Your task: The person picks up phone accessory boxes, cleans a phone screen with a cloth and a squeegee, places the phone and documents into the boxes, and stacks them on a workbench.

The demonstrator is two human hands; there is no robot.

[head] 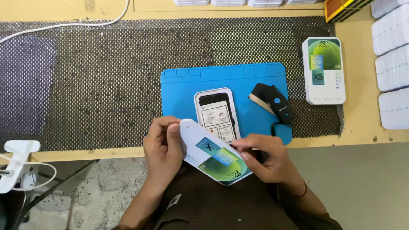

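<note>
My left hand [161, 147] and my right hand [265, 157] hold a flat white box lid [213, 151] with a green and blue print, tilted, just over the table's front edge. The left hand grips its upper left end, the right hand its lower right side. Behind it, on a blue work mat [183, 89], lies an open white box tray [215, 113] with a dark phone screen part and small paper slips on it. A black handheld scanner [277, 104] rests on the mat to the right of the tray.
A closed white and green box [324, 70] lies to the right on the dark mesh mat [93, 85]. Stacks of white boxes [392, 64] line the right edge and the back. A white cable [64, 25] runs at the back left; a white clamp device [17, 164] hangs at the left.
</note>
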